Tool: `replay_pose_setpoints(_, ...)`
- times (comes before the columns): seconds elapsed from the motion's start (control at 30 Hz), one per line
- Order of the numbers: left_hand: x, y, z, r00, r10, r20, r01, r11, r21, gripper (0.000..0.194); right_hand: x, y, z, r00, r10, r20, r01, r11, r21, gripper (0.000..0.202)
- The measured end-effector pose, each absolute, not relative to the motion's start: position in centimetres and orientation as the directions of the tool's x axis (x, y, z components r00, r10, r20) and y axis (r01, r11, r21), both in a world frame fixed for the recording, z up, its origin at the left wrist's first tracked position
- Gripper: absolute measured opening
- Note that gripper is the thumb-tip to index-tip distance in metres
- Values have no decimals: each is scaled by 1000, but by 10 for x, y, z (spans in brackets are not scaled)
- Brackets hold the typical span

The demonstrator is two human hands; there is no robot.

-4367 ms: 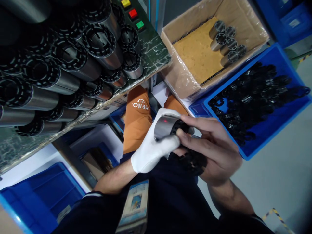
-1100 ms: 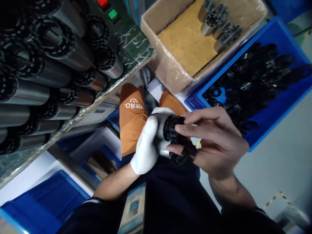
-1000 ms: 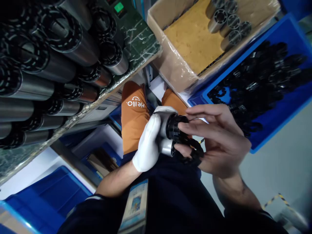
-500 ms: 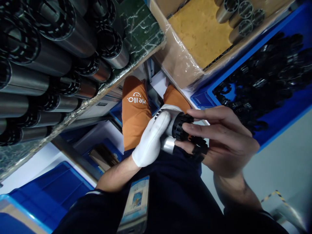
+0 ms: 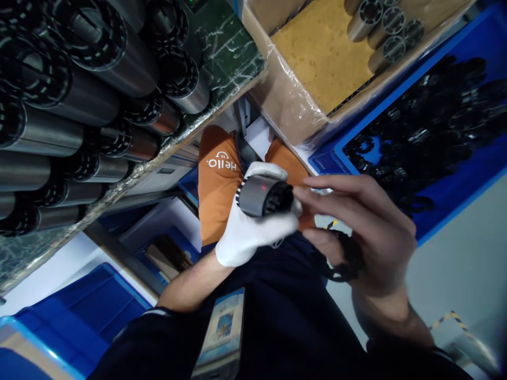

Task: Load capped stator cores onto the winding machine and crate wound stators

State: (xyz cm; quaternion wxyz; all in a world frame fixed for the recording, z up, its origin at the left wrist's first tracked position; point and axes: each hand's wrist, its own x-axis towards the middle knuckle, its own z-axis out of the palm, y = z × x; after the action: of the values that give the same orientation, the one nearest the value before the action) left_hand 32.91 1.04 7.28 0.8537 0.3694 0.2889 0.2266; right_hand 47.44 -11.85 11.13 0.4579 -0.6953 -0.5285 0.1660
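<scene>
My left hand (image 5: 245,232), in a white glove, is wrapped round a metal cylinder (image 5: 257,195) above my lap. Black toothed rings sit at both ends of the cylinder, and the right-hand end faces my bare right hand (image 5: 368,232). Black ring-shaped parts (image 5: 348,256) are held in the palm and lower fingers of my right hand, blurred by motion. The upper fingertips of that hand are at the black ring end of the cylinder; whether they touch it is unclear.
Many metal cylinders with black rings (image 5: 106,63) stand on the green bench (image 5: 229,47) at left. A plastic-lined carton (image 5: 293,105) holds several cylinders. Behind my right hand is a blue bin (image 5: 447,211) of black parts. Another blue bin (image 5: 83,306) lies at lower left.
My left hand has turned the cylinder, so its side now faces up, with the thumb below it. My right fingers have shifted slightly, and the black parts have moved right and down with that hand.
</scene>
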Motion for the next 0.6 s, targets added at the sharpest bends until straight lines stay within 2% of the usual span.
replay_pose_setpoints(0.07, 332, 8, 70, 720, 609, -332, -251, 675, 694, 49, 485, -123, 117, 391, 913, 120, 570, -137, -810, 29)
replay_pose_setpoints(0.13, 332, 7, 67, 713, 601, -361, -301, 727, 617, 44, 495, -129, 117, 361, 931, 46, 584, -187, -790, 26)
replay_pose_setpoints(0.2, 331, 8, 65, 685, 614, -392, -315, 735, 600, 46, 502, -136, 114, 325, 946, -8, 566, -202, -799, 31)
replay_pose_setpoints(0.27, 329, 10, 66, 638, 663, -392, -327, 694, 642, 46, 503, -141, 110, 295, 954, -44, 475, -186, -860, 43)
replay_pose_setpoints(0.37, 329, 14, 69, 581, 707, -403, -268, 634, 726, 56, 492, -142, 106, 327, 942, 77, 369, -53, -928, 60)
replay_pose_setpoints(0.47, 334, 14, 74, 518, 730, -447, -175, 601, 780, 69, 472, -133, 105, 412, 871, 268, 399, 92, -912, 67)
replay_pose_setpoints(0.53, 338, 12, 78, 490, 743, -455, -161, 590, 791, 67, 458, -125, 104, 451, 844, 290, 409, 93, -908, 68)
replay_pose_setpoints(0.6, 340, 10, 82, 487, 741, -462, -163, 597, 785, 64, 450, -119, 102, 470, 848, 245, 382, 55, -923, 67)
